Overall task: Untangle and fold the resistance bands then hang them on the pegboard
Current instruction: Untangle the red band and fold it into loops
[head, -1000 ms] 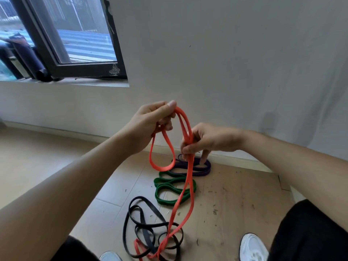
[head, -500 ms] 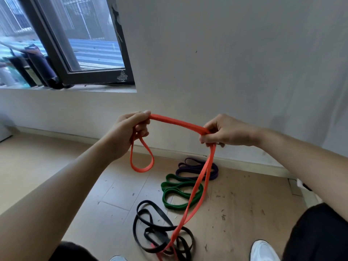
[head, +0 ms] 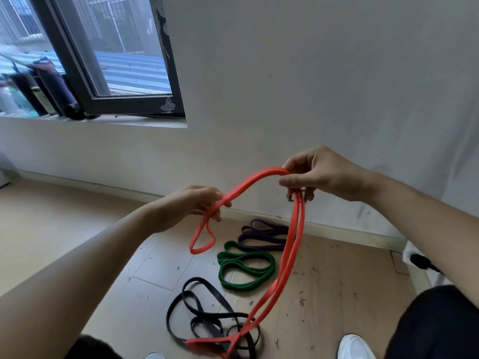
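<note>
I hold an orange resistance band [head: 291, 252] in both hands above the floor. My left hand [head: 186, 207] grips one end, and a short loop hangs below it. My right hand [head: 316, 172] pinches the band higher up and to the right. From there two strands drop to the floor and lie across a tangled black band [head: 204, 322]. A green band [head: 243, 268] lies folded on the floor behind it. Nearest the wall is a purple band [head: 261, 235]. No pegboard is in view.
A white wall [head: 311, 86] with a baseboard stands just behind the bands. A dark-framed window [head: 114, 99] is at the upper left, with dark things on its sill. My white shoe [head: 355, 345] and a dark trouser leg are at the lower right.
My hands have moved apart. The right hand rose to the right and the left hand sank, so the orange band now arches between them with a longer span.
</note>
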The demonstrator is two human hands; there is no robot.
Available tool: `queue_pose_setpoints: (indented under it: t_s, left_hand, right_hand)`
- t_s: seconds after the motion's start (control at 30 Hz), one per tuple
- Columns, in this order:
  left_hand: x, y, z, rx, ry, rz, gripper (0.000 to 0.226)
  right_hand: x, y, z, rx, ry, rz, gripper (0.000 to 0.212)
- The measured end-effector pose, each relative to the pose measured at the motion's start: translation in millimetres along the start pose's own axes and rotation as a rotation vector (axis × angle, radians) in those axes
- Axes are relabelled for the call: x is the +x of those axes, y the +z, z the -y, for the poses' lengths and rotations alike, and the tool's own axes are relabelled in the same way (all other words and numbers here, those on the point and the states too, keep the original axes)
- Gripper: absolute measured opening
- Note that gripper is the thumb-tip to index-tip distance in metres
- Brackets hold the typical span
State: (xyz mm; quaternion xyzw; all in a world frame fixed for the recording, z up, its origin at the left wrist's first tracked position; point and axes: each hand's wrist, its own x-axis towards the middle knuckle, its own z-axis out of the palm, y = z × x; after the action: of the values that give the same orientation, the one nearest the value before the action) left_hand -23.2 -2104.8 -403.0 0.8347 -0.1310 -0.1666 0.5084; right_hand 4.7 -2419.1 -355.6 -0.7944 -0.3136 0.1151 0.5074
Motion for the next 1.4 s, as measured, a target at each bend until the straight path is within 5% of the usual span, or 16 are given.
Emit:
queue_pose_setpoints:
  t_s: [0.37, 0.77, 1.07, 1.23, 1.4]
  left_hand:
    - [14.6, 61.8, -49.2, -0.133, 0.104, -0.014, 0.034]
    - [6.7, 33.2, -47.3, -0.315, 0.202, -0.151, 0.028]
    - [-4.7, -11.0, -9.1, -0.119, 0.166, -0.187, 0.046]
    - [0.1, -11.9, -4.3, -0.1, 0.19, -0.179, 0.052]
    - [0.4, -10.7, 1.3, -0.093, 0.122, -0.124, 0.068]
  right_hand:
    - [10.1, 22.9, -8.5, -0.13, 0.077, 0.181, 0.016]
    - [15.8, 33.1, -46.5, -0.124, 0.285, 0.445, 0.011]
    - [1.7, -19.8, -10.9, -0.1, 0.098, 0.05, 0.01]
    - [3.3, -19.8, -8.1, -0.314, 0.142, 0.033, 0.012]
    - [1.3, -17.7, -5.4, -0.161, 0.086, -0.045, 0.01]
